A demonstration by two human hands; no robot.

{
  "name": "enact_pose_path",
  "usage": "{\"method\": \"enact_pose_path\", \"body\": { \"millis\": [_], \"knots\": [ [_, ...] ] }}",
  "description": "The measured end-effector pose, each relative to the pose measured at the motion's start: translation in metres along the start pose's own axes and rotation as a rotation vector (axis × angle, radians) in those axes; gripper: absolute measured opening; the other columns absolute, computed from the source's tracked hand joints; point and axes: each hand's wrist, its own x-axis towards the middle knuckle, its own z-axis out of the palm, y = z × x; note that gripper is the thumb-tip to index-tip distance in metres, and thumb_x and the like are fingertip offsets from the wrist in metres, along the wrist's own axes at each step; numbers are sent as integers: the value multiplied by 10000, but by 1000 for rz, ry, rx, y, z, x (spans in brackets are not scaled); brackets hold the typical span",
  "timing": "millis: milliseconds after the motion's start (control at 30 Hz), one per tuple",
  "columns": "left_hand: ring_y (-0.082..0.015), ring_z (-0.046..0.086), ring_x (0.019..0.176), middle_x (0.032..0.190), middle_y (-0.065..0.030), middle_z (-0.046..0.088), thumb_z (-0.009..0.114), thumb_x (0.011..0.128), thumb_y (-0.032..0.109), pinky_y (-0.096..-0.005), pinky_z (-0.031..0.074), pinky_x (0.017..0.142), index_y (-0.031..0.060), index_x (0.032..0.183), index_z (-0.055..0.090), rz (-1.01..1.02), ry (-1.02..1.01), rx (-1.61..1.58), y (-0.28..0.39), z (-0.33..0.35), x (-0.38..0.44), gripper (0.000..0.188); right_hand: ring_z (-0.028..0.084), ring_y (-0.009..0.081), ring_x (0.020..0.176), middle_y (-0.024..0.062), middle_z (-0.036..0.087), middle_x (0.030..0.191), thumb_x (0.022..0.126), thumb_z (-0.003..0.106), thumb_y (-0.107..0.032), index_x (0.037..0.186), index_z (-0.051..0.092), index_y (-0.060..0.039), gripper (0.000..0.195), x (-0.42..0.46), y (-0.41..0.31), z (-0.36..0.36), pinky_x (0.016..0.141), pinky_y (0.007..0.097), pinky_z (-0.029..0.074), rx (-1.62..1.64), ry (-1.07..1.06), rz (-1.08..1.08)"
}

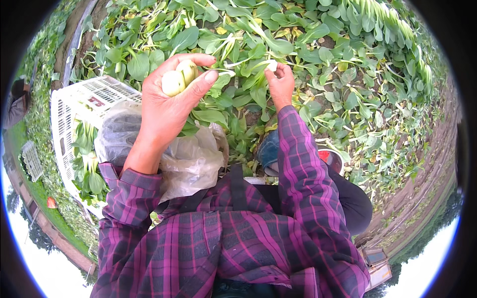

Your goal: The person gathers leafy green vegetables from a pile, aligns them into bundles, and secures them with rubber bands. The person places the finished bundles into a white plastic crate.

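Curled around two bok choy heads (174, 82) is my left hand (167, 98); their pale rounded bases face up between thumb and fingers. Their leaves hang below the hand, partly hidden by it. Out to the right, my right hand (280, 80) pinches the white base of a bok choy stalk (272, 66) between thumb and fingertips. The green part of that stalk seems to reach left and down among other leaves. Beneath both hands lie many loose green leaves (246, 44) on the soil, some of them yellowed.
On the left stands a white plastic crate (61, 126) with bok choy (89, 175) inside. Clear plastic covers my left knee (119, 126). A blue boot (269, 149) and a red-lined container (331, 158) are near my right leg. Bok choy heads (404, 29) line the upper right. Another person (16, 100) is far left.
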Motion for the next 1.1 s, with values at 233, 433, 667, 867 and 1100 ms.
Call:
{"method": "enact_pose_path", "body": {
  "millis": [233, 433, 667, 867, 1100],
  "knots": [
    [-18, 536, 730, 831, 51, 628, 776, 843, 139, -192, 452, 631, 55, 1086, 693, 168, -50, 114, -6, 6, 1, 270, 638, 134, 1024, 68, 659, 1130, 831, 747, -41, 1185, 599, -22, 384, -75, -141, 22, 877, 282, 523, 84, -421, -407],
    [-27, 556, 763, 865, 39, 649, 782, 836, 142, -201, 466, 645, 45, 1006, 689, 179, -131, -97, 0, -2, -5, 217, 615, 181, 1088, 108, 634, 1203, 856, 696, -33, 1346, 549, -48, 512, -119, -179, 32, 927, 294, 484, 37, -456, -655],
    [-49, 555, 732, 881, 20, 637, 752, 856, 105, -197, 457, 651, 26, 1116, 637, 60, -118, -182, 19, -9, -25, 296, 621, 207, 1099, 139, 615, 1251, 861, 690, -44, 1372, 520, -30, 538, -145, -189, 37, 934, 316, 490, 75, -367, -591],
    [-60, 590, 869, 950, 23, 632, 800, 808, 112, -217, 500, 752, 48, 1102, 613, 244, -41, -67, 8, -11, -36, 354, 620, 270, 1096, 162, 620, 1204, 844, 696, -48, 1326, 555, -16, 504, -171, -189, 55, 942, 343, 489, -97, -233, -790],
    [-163, 674, 908, 956, -45, 664, 726, 848, 52, -283, 540, 799, 37, 1046, 615, 191, 24, -146, 6, -29, -42, 228, 502, 281, 1221, 208, 441, 1399, 893, 631, -155, 1276, 612, -3, 412, -177, -175, 68, 1003, 343, 409, 117, -476, -698]
  ]
}}
